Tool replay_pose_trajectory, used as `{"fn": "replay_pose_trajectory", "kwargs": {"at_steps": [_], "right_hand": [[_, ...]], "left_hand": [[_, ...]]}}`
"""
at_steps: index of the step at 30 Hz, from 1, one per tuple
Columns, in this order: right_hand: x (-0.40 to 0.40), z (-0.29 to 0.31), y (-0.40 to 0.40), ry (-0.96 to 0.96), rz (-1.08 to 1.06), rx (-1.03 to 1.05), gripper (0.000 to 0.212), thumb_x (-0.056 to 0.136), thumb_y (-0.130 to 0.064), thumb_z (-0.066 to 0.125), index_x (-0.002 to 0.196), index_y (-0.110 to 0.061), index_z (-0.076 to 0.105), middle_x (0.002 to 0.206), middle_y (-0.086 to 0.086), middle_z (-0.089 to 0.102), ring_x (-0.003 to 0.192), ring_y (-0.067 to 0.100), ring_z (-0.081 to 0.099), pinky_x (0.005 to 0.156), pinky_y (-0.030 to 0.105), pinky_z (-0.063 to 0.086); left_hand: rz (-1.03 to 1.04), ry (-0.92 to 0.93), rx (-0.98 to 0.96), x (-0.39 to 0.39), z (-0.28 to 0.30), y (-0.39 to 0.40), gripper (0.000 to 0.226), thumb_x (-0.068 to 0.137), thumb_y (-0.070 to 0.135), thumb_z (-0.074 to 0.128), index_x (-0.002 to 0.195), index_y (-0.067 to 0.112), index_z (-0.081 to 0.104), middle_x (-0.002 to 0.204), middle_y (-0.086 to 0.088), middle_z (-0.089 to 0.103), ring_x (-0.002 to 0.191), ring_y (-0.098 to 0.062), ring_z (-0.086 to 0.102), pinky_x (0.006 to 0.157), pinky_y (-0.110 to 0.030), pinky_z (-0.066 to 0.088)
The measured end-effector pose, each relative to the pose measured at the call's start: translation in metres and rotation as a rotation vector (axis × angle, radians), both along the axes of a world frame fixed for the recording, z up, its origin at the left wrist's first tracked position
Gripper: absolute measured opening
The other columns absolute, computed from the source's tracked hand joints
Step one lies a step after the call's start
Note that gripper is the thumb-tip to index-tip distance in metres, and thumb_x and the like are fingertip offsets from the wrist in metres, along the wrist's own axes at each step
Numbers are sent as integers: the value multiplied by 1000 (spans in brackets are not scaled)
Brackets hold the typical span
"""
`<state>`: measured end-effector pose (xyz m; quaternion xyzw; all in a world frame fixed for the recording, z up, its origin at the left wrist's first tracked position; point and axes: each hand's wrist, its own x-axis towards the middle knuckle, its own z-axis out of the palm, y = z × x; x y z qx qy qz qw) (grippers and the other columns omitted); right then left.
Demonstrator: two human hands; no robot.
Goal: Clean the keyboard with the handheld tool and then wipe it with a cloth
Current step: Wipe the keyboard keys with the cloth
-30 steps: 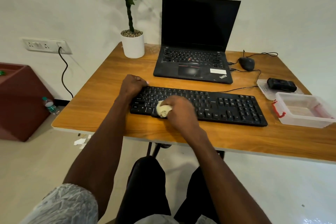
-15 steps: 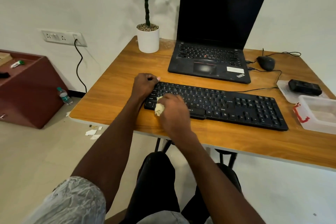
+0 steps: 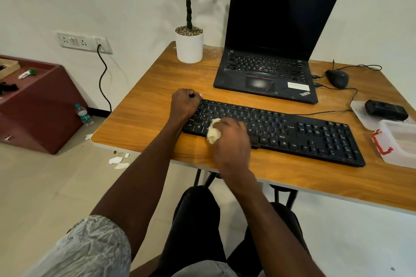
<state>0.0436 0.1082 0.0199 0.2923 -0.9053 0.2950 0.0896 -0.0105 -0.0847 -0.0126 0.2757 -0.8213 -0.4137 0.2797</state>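
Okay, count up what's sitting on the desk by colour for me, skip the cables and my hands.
Black: 4 (keyboard, laptop, mouse, handheld device)
White or cream: 2 (plant pot, cloth)
Clear plastic: 2 (lid under the device, container with the red latch)
Total: 8

keyboard (image 3: 281, 132) on table (image 3: 146, 119), laptop (image 3: 270, 69) behind, mouse (image 3: 337, 78) right of laptop, perhaps touching nothing
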Motion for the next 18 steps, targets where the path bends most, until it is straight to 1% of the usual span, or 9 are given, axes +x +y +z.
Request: {"fn": "replay_pose_trajectory", "kwargs": {"at_steps": [1, 3, 5, 7, 10, 13, 15, 17, 18], "right_hand": [[3, -3, -13, -5, 97, -6, 33, 83, -7, 66, 115, -10, 69, 122, 5, 63, 112, 24, 51, 82, 29, 43], [4, -2, -31, -4, 261, -5, 34, 80, -4, 59, 111, -6, 70, 117, 7, 65, 110, 27, 51, 82, 38, 48], [-2, 4, -37, -14, 368, 53, 39, 78, -2, 54, 114, -7, 69, 119, 5, 64, 110, 24, 47, 85, 39, 45], [-11, 9, -29, -36, 393, 92, 40, 80, -1, 55, 116, -11, 68, 123, 0, 62, 112, 19, 43, 89, 37, 42], [-19, 13, -1, -68, 212, 130, 40, 82, -1, 59, 117, -18, 68, 125, -4, 62, 112, 16, 44, 85, 31, 39], [-23, 18, 34, -101, -140, 63, 31, 85, -5, 64, 114, -14, 70, 115, 6, 66, 108, 22, 52, 81, 33, 44], [-28, 19, 44, -82, -300, -17, 27, 84, -3, 66, 110, -11, 71, 108, 11, 69, 105, 27, 56, 75, 34, 47], [-29, 16, 35, -65, -290, 0, 26, 85, -5, 68, 109, -11, 71, 110, 9, 67, 107, 25, 54, 77, 32, 45], [-27, 14, 25, -70, -229, 19, 25, 85, -8, 68, 110, -11, 70, 113, 7, 66, 108, 23, 52, 80, 31, 44]], "left_hand": [[4, -8, -2, -1, -1, 0, 23, 88, 24, 66, 81, 4, 76, 85, -8, 74, 77, -19, 67, 71, -27, 50], [8, -17, -10, -1, -2, -2, 28, 88, 23, 66, 77, -1, 73, 82, -12, 74, 74, -19, 64, 69, -31, 51], [7, -17, -10, 0, -1, -4, 29, 88, 23, 66, 76, -3, 72, 81, -12, 73, 71, -17, 61, 67, -32, 50], [-1, -17, -7, 1, -1, -7, 27, 88, 23, 67, 79, 0, 74, 81, -10, 74, 71, -16, 62, 66, -30, 49], [-10, -16, 16, 2, -1, -7, 22, 88, 25, 66, 82, 6, 76, 83, -5, 74, 73, -14, 65, 69, -26, 49], [-25, -15, -21, 1, 0, -3, 21, 89, 23, 64, 82, 6, 74, 85, -4, 73, 75, -13, 64, 70, -22, 46], [-32, -19, -50, 0, 0, -1, 21, 90, 22, 63, 80, 6, 73, 83, -3, 71, 75, -14, 63, 69, -22, 44], [-33, -28, -71, 0, 0, 0, 21, 90, 22, 62, 78, 7, 72, 82, -4, 71, 74, -15, 63, 67, -24, 46], [-32, -34, -74, 0, 0, 0, 21, 90, 22, 62, 78, 8, 71, 81, -4, 71, 74, -16, 64, 68, -26, 48]]}}
